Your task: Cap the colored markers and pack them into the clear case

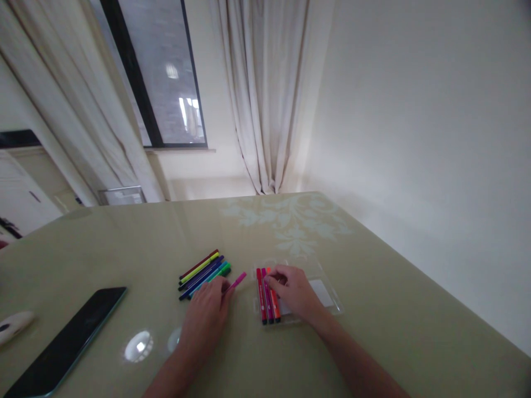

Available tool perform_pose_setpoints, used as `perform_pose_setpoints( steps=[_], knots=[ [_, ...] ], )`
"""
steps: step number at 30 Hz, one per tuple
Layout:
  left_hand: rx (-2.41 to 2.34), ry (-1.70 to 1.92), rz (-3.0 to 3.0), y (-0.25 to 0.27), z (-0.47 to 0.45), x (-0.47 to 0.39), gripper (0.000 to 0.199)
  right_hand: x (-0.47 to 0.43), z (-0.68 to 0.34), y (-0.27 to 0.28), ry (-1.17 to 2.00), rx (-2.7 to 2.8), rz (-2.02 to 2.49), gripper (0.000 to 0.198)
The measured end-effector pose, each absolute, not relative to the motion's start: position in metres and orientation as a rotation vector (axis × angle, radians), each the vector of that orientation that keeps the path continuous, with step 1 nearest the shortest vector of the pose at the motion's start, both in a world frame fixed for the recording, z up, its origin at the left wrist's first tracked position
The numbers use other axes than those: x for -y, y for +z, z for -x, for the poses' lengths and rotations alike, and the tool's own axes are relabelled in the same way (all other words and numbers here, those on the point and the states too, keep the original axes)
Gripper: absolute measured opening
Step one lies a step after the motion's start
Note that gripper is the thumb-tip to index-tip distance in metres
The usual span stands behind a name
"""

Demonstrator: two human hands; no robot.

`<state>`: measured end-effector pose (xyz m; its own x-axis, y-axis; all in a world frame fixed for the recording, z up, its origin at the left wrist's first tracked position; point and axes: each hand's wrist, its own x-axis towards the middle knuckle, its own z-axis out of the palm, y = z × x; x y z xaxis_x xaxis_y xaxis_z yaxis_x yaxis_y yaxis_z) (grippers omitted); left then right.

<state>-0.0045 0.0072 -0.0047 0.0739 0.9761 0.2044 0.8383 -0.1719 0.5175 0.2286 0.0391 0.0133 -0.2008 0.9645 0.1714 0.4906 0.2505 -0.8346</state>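
Observation:
My left hand (209, 304) is closed on a pink marker (238, 281), whose end points up and right out of the fingers. Beneath and behind that hand, several loose markers (201, 271) lie side by side in dark red, yellow, dark blue, light blue and green. A clear plastic case (332, 293) lies on the table to the right, with a red marker (261, 296) and a purple marker (267, 301) in its left part. Next to them is an orange marker (275, 307), partly covered by my right hand (292, 287), whose fingers are pinched at its upper part.
A black phone-like device (68, 342) lies on the left of the table (145, 237), beside a white rounded object (15, 326) at the frame's edge. Light reflections show on the glossy top. A wall (435, 166) runs along the right edge; curtains (265, 94) hang behind.

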Motion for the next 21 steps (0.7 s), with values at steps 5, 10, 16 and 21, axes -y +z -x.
perform_pose_setpoints(
  steps=[5, 10, 16, 21],
  knots=[
    [-1.49, 0.966, -1.824, 0.0, -0.019, 0.005, 0.036, -0.032, -0.217, 0.013, 1.147, 1.772, 1.122, 0.018],
    [-1.356, 1.012, -1.765, 0.003, -0.03, 0.014, 0.038, -0.033, -0.213, 0.013, 1.355, 1.496, 0.974, 0.029],
    [-1.335, 1.028, -1.747, 0.006, -0.03, 0.014, 0.038, -0.039, -0.217, 0.012, 1.406, 1.378, 0.962, 0.037],
    [-1.343, 1.023, -1.868, 0.004, -0.031, 0.016, 0.036, -0.038, -0.218, 0.016, 1.415, 1.401, 0.96, 0.035]
  ],
)
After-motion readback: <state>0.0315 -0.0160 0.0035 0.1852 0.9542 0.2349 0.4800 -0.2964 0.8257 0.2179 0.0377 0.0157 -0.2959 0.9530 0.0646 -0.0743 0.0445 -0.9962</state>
